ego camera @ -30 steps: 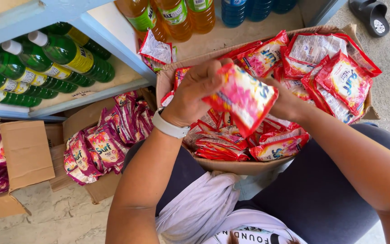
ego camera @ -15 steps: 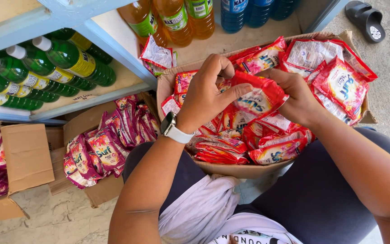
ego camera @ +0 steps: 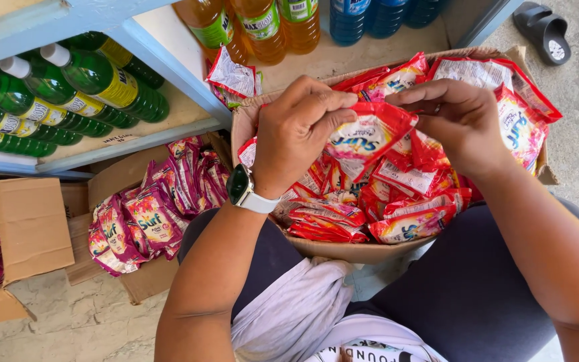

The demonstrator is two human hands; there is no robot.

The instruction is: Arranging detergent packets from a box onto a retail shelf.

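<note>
My left hand [ego camera: 301, 131] and my right hand [ego camera: 456, 121] pinch the top edge of one red sachet [ego camera: 368, 135] between them, above an open cardboard box [ego camera: 343, 249] on my lap. The box is full of several more red sachets [ego camera: 403, 224], some joined in strips. A watch is on my left wrist. The sachet hangs between my thumbs and fingers, its printed face turned up.
A second cardboard box [ego camera: 145, 278] with purple sachets [ego camera: 149, 218] lies on the floor to the left. Green bottles [ego camera: 68, 94] lie on a blue shelf; orange bottles [ego camera: 256, 27] and blue bottles [ego camera: 363, 17] stand behind the box. A black sandal [ego camera: 544, 30] is at the top right.
The red sachet, first held up flat in both hands, has come lower over the box. Both hands have shifted to pinch its top edge.
</note>
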